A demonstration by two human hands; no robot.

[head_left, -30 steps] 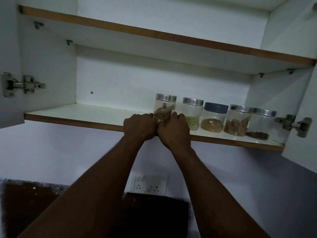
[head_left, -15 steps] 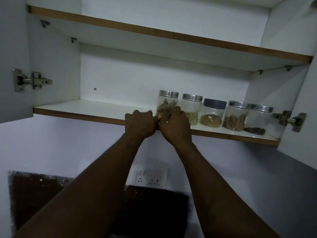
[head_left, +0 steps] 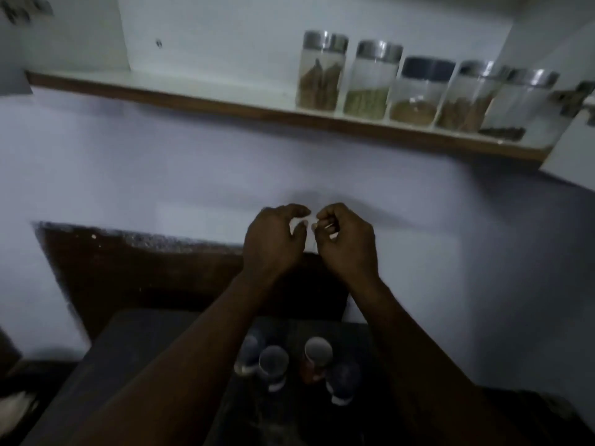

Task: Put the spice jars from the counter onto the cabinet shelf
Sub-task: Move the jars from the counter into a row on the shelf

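Several glass spice jars stand in a row at the right end of the cabinet shelf. The leftmost one has a silver lid and brown bark pieces inside; beside it are a jar of green seeds and a dark-lidded jar of brown powder. Well below the shelf, in front of the wall, my left hand and my right hand hang side by side, fingers loosely curled, holding nothing. Down on the dark counter, several small jars stand between my forearms, blurred.
An open cabinet door with a metal hinge juts out at the right end of the shelf. A dark panel covers the wall behind the counter. The left stretch of the shelf holds no jars.
Both hands have let go of the bark jar, which now stands on the shelf, and dropped toward the counter. The view has tilted down, bringing the counter jars into sight.
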